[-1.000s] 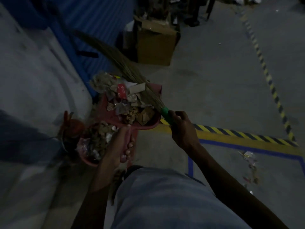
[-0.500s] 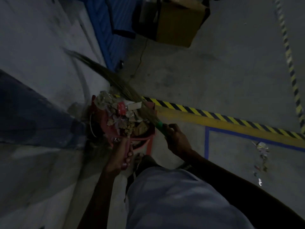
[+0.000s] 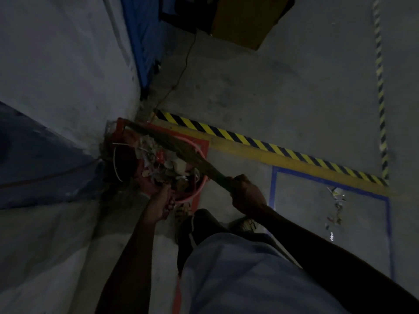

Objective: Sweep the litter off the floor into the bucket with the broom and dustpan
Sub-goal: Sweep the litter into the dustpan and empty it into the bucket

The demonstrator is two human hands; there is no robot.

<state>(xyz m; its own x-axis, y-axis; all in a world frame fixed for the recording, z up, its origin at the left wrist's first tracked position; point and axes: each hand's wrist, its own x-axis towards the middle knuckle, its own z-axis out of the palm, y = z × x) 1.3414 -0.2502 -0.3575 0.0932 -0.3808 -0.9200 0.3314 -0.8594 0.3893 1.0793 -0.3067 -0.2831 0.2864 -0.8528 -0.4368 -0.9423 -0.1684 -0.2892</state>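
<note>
over the pink bucket in the corner, the left hand has its grip curled round the red dustpan handle, tipping litter (paper scraps) in, while the right hand clasps the broom laid across it.

Head view: both hands working over a pink round plastic bucket in a wall corner; dim light.

Left hand grips the handle of a red plastic dustpan, which is held over the bucket mouth with mixed paper and scrap litter on it. Right hand grips the green handle end of a straw grass broom; bristles lie across the litter, tips toward the wall. Yellow-and-black striped floor tape runs right of the bucket. A scatter of small litter scraps lies on the grey concrete floor, well apart from the bucket. Brown cardboard box at top.
</note>
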